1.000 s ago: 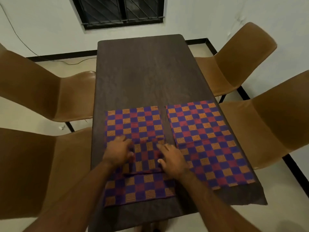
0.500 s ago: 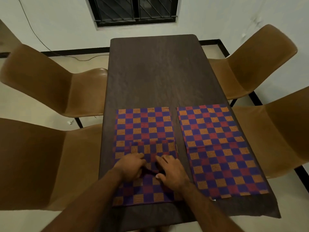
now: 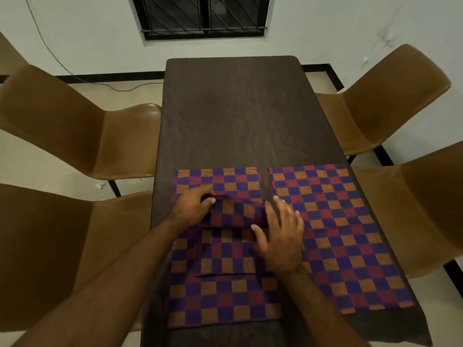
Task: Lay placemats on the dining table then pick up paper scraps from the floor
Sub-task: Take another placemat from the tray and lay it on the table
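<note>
Checkered folded placemat (image 3: 234, 212) lies crosswise between hands atop left placemat (image 3: 220, 294); left hand (image 3: 194, 205) pinches its left end, right hand (image 3: 281, 234) open, flat at right end.

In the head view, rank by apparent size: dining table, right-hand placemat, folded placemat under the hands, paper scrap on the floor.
1. dining table
2. right-hand placemat, fully spread
3. folded placemat, partly hidden by the left hand and right hand
4. paper scrap, though farther away
</note>
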A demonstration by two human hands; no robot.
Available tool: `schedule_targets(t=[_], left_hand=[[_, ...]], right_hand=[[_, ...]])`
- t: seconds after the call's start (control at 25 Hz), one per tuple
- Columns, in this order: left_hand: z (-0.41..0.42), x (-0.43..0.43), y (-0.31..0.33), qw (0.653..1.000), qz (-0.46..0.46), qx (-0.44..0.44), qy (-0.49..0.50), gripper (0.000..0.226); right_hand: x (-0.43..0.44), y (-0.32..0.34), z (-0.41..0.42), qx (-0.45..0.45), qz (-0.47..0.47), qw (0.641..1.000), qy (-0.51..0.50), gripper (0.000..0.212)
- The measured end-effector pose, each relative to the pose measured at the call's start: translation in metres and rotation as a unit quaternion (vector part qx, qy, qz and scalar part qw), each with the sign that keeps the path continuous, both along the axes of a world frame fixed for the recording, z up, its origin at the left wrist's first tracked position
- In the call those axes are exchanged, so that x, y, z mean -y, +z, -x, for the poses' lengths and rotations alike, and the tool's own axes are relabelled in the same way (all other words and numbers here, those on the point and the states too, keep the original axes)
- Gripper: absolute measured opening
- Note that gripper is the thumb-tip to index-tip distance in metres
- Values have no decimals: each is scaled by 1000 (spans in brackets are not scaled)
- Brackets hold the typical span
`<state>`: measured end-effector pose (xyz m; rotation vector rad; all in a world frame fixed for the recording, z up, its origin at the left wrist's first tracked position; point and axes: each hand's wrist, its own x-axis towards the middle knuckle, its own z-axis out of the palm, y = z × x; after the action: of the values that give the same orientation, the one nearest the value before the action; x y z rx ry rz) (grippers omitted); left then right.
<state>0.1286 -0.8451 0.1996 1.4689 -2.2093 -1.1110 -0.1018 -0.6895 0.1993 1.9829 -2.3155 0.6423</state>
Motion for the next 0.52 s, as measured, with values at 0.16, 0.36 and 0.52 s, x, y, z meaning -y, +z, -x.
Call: schedule_targets(t=[0.16,0.36,0.52], left_hand=[[5,32,-16,992,15,7,127,11],[3,40,-33,975,-12,75,207,39],[2,35,-34,974,-56,82,203,68]], right_hand=[[12,5,-11,36,17,998,-54,59],[-5,-36,-35,96,-102,987,-82,65],[-15,-52,-34,97,-165,973,-127,68]])
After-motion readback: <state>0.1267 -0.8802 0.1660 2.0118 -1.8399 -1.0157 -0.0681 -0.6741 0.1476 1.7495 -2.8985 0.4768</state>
